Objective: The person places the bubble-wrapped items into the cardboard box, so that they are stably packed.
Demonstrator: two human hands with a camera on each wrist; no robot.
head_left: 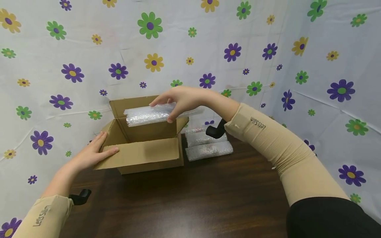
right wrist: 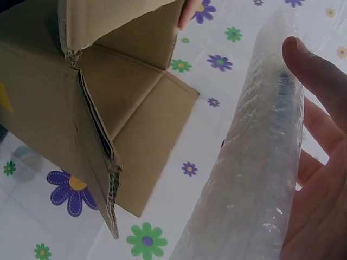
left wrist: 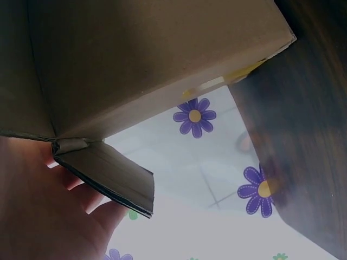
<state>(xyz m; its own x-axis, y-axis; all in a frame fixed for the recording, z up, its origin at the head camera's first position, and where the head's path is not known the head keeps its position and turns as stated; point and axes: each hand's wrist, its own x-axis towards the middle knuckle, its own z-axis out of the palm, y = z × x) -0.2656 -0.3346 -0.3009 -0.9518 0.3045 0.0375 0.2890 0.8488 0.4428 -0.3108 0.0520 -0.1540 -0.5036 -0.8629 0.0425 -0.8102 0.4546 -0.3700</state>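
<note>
Flowered cloth hung behind a dark wooden counter [head_left: 208, 198]; the right hand [head_left: 184, 99] held a bubble-wrapped bundle [head_left: 148, 115] in a closed grip above the open cardboard box [head_left: 143, 148]; the left hand [head_left: 92, 153] rested flat-fingered on the box's left flap (two more wrapped bundles [head_left: 208, 150] lay just beside the box).
</note>
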